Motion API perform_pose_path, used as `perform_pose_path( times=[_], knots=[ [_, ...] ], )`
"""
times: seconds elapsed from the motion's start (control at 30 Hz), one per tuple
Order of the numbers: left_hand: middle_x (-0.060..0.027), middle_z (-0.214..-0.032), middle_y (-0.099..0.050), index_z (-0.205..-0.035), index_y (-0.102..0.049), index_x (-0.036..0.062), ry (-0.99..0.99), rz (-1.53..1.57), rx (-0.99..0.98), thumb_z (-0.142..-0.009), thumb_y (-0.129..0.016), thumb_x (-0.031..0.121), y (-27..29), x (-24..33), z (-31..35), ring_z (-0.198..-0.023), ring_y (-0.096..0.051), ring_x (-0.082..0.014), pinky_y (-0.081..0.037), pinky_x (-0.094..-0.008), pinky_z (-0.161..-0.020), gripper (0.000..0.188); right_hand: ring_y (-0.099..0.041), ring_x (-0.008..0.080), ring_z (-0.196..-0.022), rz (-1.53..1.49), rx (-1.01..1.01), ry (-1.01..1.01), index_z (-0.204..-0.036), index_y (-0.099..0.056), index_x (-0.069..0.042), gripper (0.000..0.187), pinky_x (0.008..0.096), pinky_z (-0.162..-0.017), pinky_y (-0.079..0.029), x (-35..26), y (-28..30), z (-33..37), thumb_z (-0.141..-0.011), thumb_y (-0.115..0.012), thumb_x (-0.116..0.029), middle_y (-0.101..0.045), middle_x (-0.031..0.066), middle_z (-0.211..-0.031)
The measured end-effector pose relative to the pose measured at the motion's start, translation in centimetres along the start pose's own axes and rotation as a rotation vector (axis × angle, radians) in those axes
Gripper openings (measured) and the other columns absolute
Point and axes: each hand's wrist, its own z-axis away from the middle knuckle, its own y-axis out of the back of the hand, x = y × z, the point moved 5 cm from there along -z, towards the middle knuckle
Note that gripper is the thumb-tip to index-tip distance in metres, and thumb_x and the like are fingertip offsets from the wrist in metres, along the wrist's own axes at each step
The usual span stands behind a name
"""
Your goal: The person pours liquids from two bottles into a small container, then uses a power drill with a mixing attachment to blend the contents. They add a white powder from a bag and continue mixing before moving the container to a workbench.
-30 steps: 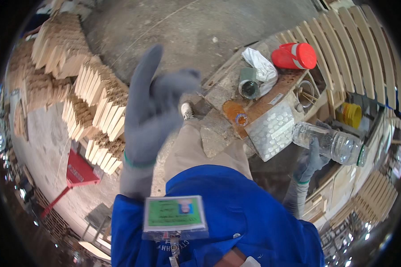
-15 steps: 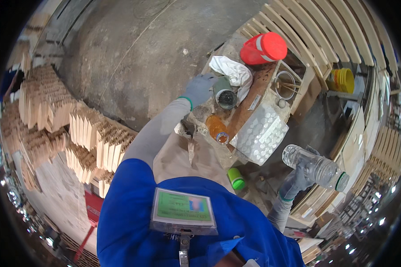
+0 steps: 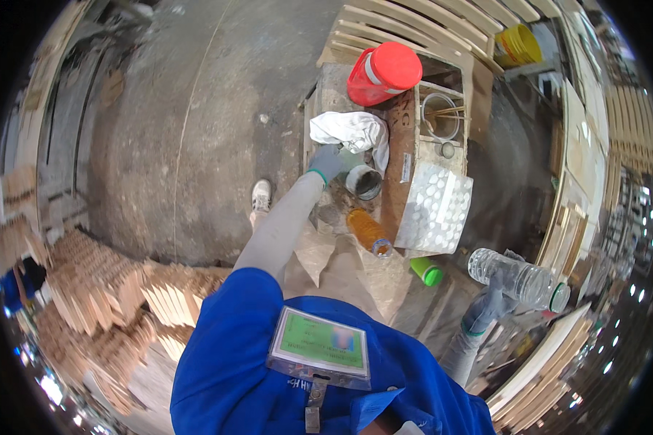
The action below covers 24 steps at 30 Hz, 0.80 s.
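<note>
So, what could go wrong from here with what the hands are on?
The right hand alone holds the large clear bottle; if the smooth-looking side slips in the glove, it might drop.

The left hand is at the grey container, close to the amber bottle, so a sideways bump could knock that.

The white cloth lies bunched beside the container and might get dragged along.
</note>
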Motion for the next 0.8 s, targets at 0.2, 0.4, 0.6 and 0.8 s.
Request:
perform_pose_path(
  times=[0.2, 0.4, 0.6, 0.8],
  knots=[
    [-0.0102, -0.091, -0.064, -0.095, -0.061, 0.0033, -0.146, 0.751, -0.082, -0.075, -0.067, 0.02, 11.1, -0.6, 5.7, -0.078, -0.061, -0.0187, -0.047, -0.0284, -0.067, 0.026, -0.053, 0.025, -0.103, -0.023, 0.105, -0.031, -0.123, -0.043, 0.003, 0.06, 0.0388, -0.09, -0.046, -5.3, -3.1, 6.2, -0.069, -0.068, 0.001, -0.053, 0.0161, -0.116],
    [-0.0086, -0.107, -0.06, -0.116, -0.05, 0.0001, -0.228, 1.274, -0.452, -0.088, -0.053, 0.014, 26.7, 4.2, 14.5, -0.087, -0.062, -0.0197, -0.053, -0.0323, -0.071, 0.032, -0.056, 0.0225, -0.101, 0.038, 0.161, 0.217, -0.122, -0.043, 0.003, 0.07, 0.0328, -0.087, -0.048, -11.6, -6.8, 8.7, -0.062, -0.078, 0.005, -0.054, 0.0158, -0.116],
    [-0.013, -0.114, -0.057, -0.122, -0.045, 0.0006, -0.373, 1.114, -0.5, -0.09, -0.046, 0.014, 28.8, 10.5, 23.0, -0.097, -0.061, -0.0242, -0.055, -0.041, -0.078, 0.035, -0.058, 0.026, -0.1, 0.255, 0.052, 0.553, -0.117, -0.048, 0.002, 0.066, 0.0345, -0.086, -0.047, -16.4, -8.2, 7.3, -0.062, -0.081, -0.007, -0.057, 0.0155, -0.111],
    [-0.0127, -0.117, -0.055, -0.129, -0.038, 0.0013, -0.555, 0.914, -0.518, -0.089, -0.046, 0.012, 28.1, 17.4, 29.6, -0.098, -0.06, -0.022, -0.055, -0.0383, -0.077, 0.042, -0.053, 0.0294, -0.105, 0.69, 0.078, 0.903, -0.114, -0.052, -0.005, 0.053, 0.0417, -0.093, -0.039, -20.7, -4.3, 6.1, -0.065, -0.07, -0.015, -0.055, 0.0119, -0.113]
  ],
)
